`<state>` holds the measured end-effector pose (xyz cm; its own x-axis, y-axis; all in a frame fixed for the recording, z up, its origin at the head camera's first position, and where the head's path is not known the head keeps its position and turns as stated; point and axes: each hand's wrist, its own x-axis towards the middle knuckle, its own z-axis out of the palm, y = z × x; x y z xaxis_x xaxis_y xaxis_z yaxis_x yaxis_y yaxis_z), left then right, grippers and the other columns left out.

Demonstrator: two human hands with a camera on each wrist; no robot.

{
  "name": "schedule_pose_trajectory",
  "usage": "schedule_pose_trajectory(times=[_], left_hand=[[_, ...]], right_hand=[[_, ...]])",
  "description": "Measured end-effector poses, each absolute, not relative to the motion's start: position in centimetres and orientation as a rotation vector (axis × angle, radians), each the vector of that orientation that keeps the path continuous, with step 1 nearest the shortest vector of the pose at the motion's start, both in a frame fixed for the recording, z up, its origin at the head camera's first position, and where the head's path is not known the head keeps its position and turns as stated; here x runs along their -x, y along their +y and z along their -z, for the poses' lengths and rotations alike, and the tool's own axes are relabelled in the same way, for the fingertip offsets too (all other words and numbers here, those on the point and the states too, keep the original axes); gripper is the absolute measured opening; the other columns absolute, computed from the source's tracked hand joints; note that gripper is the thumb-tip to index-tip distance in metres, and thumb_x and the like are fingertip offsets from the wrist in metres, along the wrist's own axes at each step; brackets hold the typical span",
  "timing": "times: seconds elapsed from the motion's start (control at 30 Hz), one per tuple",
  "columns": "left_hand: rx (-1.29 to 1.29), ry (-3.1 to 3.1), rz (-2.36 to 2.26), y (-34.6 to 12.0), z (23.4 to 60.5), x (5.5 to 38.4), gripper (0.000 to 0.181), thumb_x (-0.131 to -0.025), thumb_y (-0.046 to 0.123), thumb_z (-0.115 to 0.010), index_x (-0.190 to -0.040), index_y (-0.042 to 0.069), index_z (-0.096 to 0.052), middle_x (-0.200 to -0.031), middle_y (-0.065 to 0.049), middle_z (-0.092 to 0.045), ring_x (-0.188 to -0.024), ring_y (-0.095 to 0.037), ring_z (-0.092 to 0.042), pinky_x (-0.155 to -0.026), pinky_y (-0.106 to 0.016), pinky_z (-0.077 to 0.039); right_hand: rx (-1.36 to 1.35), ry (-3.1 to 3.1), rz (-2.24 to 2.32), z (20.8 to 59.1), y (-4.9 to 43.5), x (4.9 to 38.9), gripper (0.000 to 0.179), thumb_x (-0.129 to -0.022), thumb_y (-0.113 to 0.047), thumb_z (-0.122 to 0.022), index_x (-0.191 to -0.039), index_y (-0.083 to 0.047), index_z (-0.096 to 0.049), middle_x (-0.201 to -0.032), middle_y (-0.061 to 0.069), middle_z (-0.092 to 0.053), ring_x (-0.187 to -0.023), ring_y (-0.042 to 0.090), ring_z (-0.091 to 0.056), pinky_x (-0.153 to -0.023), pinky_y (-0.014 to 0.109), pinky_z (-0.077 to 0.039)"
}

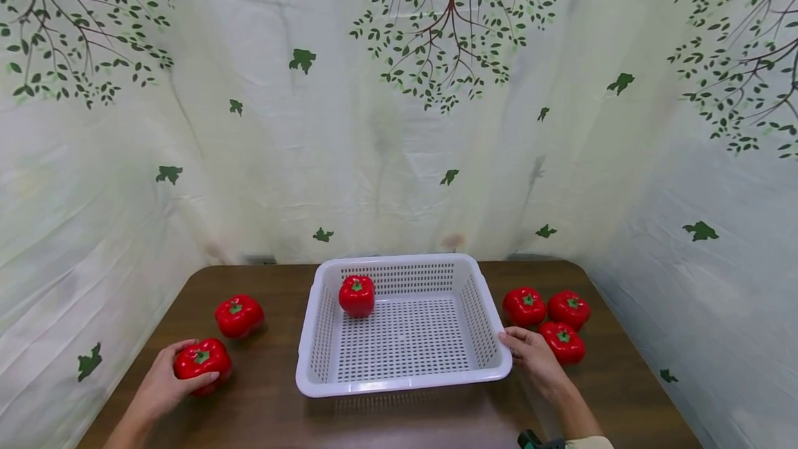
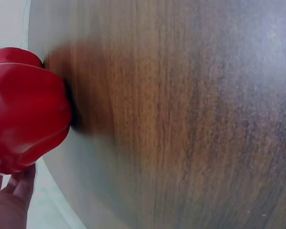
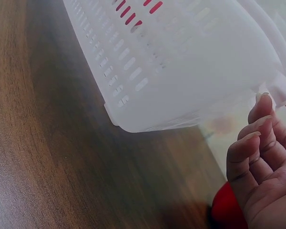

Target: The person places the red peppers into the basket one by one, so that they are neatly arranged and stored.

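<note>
My left hand (image 1: 161,385) grips a red bell pepper (image 1: 198,366) with a green stem at the table's left side, thumb on the near side. In the left wrist view that same pepper (image 2: 26,114) fills the left edge, with my fingers (image 2: 25,183) below it. A white slatted plastic basket (image 1: 408,388) stands mid-table with one red bell pepper (image 1: 357,296) inside at its back left. My right hand (image 1: 537,360) holds the basket's right rim. From the right wrist view, the fingers (image 3: 250,150) curl under the rim; the thumb is mostly hidden.
Another red bell pepper (image 1: 240,316) lies behind the left hand. Three more, a back-left pepper (image 1: 524,306), a back-right pepper (image 1: 569,310) and a front pepper (image 1: 562,343), cluster right of the basket. A leaf-printed curtain (image 1: 386,137) surrounds the brown wooden table (image 1: 436,428).
</note>
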<state>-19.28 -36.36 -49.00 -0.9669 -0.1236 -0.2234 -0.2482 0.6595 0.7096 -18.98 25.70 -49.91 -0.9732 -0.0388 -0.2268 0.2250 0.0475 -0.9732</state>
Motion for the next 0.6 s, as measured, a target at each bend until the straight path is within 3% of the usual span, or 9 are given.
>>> schedule_pose_trajectory(times=[0.6], left_hand=[[0.317,2.724,-1.127,-36.73,48.54,18.69,0.111,-0.071,0.054,-0.079,-0.144,-0.005,-0.02,-0.136,-0.04,-0.024,-0.119,-0.056,-0.027,-0.087,-0.064,-0.044]], right_hand=[[-0.163,2.119,2.038,49.6,25.77,18.82,0.045,-0.097,-0.031,-0.057,-0.125,0.005,-0.054,-0.112,0.01,-0.069,-0.089,0.022,-0.068,-0.079,0.03,-0.054]])
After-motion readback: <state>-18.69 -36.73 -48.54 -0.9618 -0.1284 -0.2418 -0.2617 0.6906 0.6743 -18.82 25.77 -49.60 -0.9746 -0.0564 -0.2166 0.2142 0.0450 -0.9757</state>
